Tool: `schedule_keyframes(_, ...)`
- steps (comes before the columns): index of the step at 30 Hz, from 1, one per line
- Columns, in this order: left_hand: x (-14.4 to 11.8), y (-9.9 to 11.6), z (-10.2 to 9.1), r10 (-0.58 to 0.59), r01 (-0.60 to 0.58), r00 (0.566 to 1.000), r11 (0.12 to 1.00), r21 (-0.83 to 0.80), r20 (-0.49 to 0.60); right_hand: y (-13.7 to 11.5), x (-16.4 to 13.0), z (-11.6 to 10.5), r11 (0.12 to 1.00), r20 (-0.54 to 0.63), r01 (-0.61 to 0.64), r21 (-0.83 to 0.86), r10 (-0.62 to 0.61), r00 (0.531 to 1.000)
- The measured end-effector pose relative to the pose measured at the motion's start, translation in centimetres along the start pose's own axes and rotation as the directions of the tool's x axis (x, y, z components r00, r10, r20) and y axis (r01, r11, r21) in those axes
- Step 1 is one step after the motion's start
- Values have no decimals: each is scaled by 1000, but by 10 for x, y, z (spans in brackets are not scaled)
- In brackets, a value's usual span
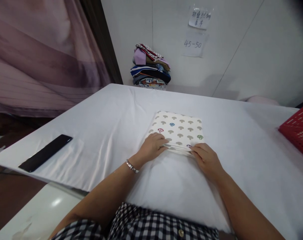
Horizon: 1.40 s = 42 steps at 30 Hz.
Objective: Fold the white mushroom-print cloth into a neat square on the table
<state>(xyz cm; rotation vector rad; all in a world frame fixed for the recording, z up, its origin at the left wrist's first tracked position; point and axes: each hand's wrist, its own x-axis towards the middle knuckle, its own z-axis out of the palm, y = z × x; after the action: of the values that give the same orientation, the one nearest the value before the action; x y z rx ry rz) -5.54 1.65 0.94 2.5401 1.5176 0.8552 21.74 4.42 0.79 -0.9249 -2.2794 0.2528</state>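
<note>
A folded white cloth [180, 128] with a mushroom print lies flat near the middle of the table. Most mushrooms are grey-beige; a few are red, blue, green and purple. My left hand [153, 146] pinches the near left part of its front edge between thumb and fingers. At the near right corner, my right hand [206, 159] grips the same edge in a similar pinch. Several stacked layers show along the front edge between the hands. The fingertips partly cover the cloth's near corners.
A white-covered table [241, 133] spreads around the cloth. A black phone-like slab [45, 153] lies at the left. Folded fabrics [151, 68] are piled against the wall at the back. A red plastic basket [297, 128] stands at the right edge; a pinkish curtain [41, 53] hangs at left.
</note>
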Motion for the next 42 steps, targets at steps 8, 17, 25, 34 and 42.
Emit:
schedule_keyframes(8, 0, 0, 1, 11, -11, 1000, 1000, 4, 8, 0, -1, 1, 999, -49, 36, -24, -37, 998)
schedule_keyframes(17, 2, 2, 1, 10, -9, 999, 999, 46, -37, 0, 0, 1, 998, -33, 39, -39, -41, 999)
schedule_keyframes(25, 4, 4, 2, 17, -9, 996, 995, 101, -84, -1, 0, 3, 997, -18, 36, -74, -37, 999)
schedule_keyframes(34, 1, 5, 5, 11, -7, 1000, 991, 132, -27, 1, -2, 0, 998, 81, -8, -64, 13, 997)
schedule_keyframes(42, -1, -2, 1, 21, -18, 999, 995, 93, -33, 4, -3, -3, 999, 155, -1, -34, 6, 988)
